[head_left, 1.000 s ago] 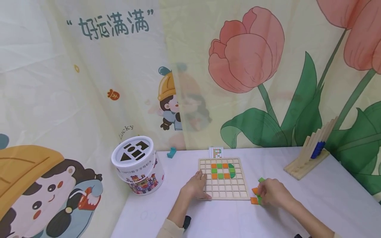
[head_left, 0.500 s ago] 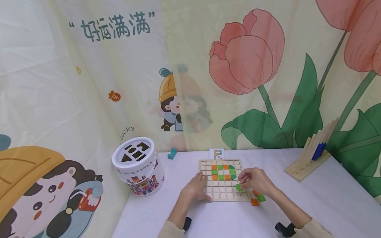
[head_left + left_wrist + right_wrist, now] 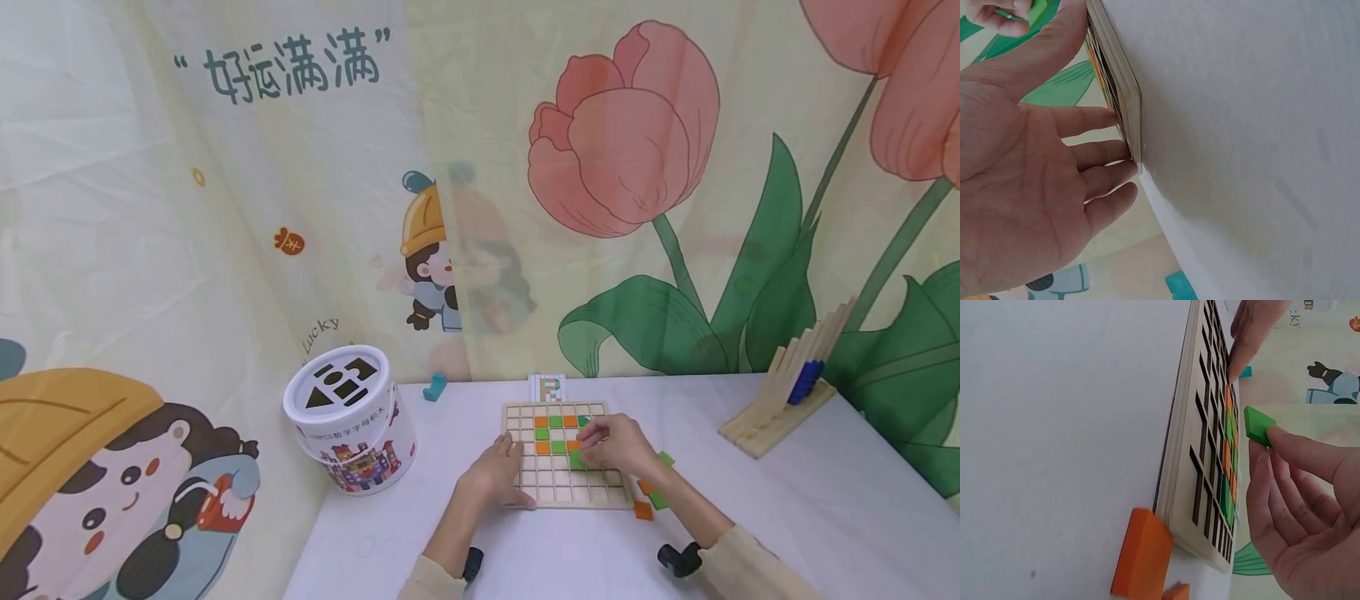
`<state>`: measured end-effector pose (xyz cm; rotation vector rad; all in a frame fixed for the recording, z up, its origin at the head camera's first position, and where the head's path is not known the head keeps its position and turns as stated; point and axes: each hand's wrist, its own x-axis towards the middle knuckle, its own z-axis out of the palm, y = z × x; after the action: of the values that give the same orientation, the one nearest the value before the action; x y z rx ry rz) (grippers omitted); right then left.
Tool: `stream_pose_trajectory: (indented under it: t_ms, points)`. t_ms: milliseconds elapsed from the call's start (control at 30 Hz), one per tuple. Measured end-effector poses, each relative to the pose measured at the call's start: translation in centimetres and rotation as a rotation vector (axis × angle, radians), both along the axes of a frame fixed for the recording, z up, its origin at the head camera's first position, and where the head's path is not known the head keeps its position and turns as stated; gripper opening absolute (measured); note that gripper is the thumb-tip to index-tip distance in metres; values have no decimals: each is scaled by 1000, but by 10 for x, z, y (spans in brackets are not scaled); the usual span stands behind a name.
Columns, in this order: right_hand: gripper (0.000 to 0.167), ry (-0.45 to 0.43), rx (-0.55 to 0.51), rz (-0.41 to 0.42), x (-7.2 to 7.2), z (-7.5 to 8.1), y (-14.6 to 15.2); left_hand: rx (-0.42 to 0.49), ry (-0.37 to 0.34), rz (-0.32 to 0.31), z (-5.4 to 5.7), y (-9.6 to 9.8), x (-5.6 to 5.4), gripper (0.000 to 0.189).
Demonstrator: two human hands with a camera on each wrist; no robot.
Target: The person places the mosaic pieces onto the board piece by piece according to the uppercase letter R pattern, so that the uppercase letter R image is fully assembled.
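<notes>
My right hand pinches a green square tile between thumb and fingers, just over the wooden grid board. Orange, light green and dark green tiles sit in the upper cells of the board, some hidden behind the right hand in the head view. My left hand rests along the board's left edge. In the left wrist view the left hand's fingertips touch the board's side, fingers fairly straight and spread.
Loose orange tiles and green ones lie right of the board. A small pattern card lies behind it. A white bucket stands at left, a teal block beyond, a wooden rack with blue pieces at right.
My right hand has picked up a green tile from the loose pieces on the right and carried it leftward over the board. The left hand stays at the board's edge.
</notes>
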<state>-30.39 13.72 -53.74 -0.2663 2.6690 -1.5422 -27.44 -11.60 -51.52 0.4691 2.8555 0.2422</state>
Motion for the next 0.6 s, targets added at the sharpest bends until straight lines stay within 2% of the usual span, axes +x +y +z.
stream_pose_trajectory:
  t_ms: [267, 467, 600]
  points:
    - [18, 6, 0, -1, -6, -1, -21, -13, -3, 2, 0, 0, -1, 104]
    - [18, -10, -39, -10, -10, -5, -36, -9, 1, -8, 1, -1, 0, 104]
    - [19, 24, -39, 7, -11, -7, -43, -4, -3, -14, 2, -1, 1, 104]
